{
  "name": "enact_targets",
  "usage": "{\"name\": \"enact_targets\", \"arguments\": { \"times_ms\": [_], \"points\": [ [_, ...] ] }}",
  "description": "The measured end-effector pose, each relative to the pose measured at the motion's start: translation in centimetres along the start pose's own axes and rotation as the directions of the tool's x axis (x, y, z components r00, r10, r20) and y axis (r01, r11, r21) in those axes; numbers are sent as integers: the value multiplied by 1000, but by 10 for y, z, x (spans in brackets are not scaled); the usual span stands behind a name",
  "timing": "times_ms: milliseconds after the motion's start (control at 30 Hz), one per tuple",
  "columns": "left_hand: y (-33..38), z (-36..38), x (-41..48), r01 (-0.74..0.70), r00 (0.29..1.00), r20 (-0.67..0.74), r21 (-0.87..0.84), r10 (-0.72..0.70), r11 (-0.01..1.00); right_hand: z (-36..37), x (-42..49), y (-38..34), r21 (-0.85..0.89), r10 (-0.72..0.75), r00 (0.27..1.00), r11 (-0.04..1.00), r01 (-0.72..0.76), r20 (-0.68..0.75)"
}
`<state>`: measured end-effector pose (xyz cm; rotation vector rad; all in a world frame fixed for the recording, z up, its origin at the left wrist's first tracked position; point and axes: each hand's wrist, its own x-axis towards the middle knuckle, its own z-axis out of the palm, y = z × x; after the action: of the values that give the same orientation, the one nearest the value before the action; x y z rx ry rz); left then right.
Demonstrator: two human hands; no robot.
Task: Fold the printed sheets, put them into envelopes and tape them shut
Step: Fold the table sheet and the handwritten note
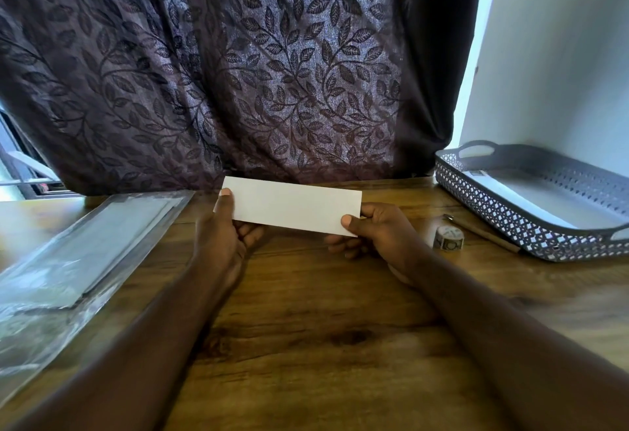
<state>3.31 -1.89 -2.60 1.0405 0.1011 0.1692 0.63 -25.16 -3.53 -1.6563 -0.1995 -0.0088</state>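
A white oblong piece of paper (292,207) (whether a folded sheet or an envelope cannot be told) is held above the brown wooden surface (323,328). It lies lengthwise between the two hands and is tilted a little, its right end lower. The left hand (221,229) pinches its left end, thumb on the near face and the fingers (250,233) curled behind it. The right hand (377,226) pinches the lower right corner in the same way, thumb in front and fingers (340,243) tucked underneath. Well to the left of the left fingers, a clear plastic pack of pale sheets (85,243) lies flat on the surface. Near the right fingers, on their right, sits a small patterned roll of tape (449,238). Just past it a thin brown pen-like stick (483,231) lies beside a grey perforated plastic tray with handles (493,209), which holds white paper (544,199). Behind the fingers hangs a dark purple curtain with a leaf pattern (272,73).
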Motion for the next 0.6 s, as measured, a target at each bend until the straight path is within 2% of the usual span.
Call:
{"name": "enact_targets", "arguments": {
  "times_ms": [100, 167, 233, 267, 367, 433, 500, 533, 600],
  "points": [
    [1, -4, 0, -27, 994, 110, 143, 12, 989, -3, -1, 0, 30, 7, 999, 1000, -6, -50],
    [2, -9, 2, -70, 991, 127, 317, 32, 946, -7, -2, -2, 28, 12, 995, 1000, -9, -98],
    [1, -17, 9, -197, 980, 138, 599, 142, 776, -12, -1, -4, -3, 11, 987, 1000, -12, -159],
    [0, -20, 11, -256, 967, 177, 687, 186, 680, -14, 0, -4, -26, 10, 981, 1000, -15, -192],
    [-5, -22, 16, -283, 958, 221, 819, 181, 498, -21, 3, -3, -232, -11, 954, 971, -62, -301],
    [-8, -23, 17, -282, 957, 246, 913, 155, 294, -23, 5, -1, -476, -61, 947, 874, -103, -316],
    [-10, -25, 18, -305, 948, 290, 945, 129, 119, -23, 5, 1, -700, -110, 947, 700, -141, -301],
    [-9, -25, 18, -307, 947, 297, 949, 119, 75, -23, 5, 1, -778, -134, 946, 609, -157, -296],
    [-10, -26, 19, -312, 945, 307, 949, 113, 35, -23, 5, 2, -856, -172, 947, 493, -156, -272]
  ]
}}
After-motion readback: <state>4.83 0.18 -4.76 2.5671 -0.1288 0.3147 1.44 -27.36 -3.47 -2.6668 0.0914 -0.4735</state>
